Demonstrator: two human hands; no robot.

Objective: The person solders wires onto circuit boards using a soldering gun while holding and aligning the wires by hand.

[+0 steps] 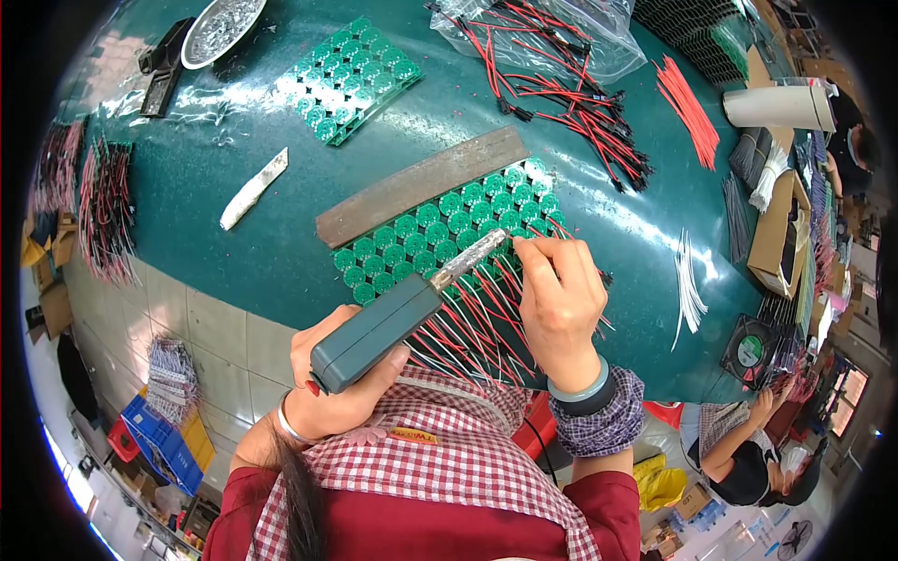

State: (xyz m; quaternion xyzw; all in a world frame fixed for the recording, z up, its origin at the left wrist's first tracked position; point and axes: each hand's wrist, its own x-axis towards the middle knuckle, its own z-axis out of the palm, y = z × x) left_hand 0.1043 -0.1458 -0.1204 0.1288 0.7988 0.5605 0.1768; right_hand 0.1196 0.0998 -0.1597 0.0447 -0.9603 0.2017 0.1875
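Observation:
My left hand (344,372) is wrapped round the dark green handle of a soldering iron (385,329). Its metal barrel slants up to the right, ending just beside the fingers of my right hand (561,290). Those fingers are pinched together at the right part of a panel of round green circuit boards (435,234); they seem to hold a thin wire, mostly hidden. Red and white wires (477,323) hang from the panel's near side toward me. Along the panel's far edge lies a flat brownish bar (421,182).
A second green panel (351,79), a metal dish (221,33) and a white strip (254,189) lie farther back. Red-black wires (589,122), red wires (687,112) and white wires (689,290) are at right, near a small fan (748,352). Another person (748,458) sits at lower right.

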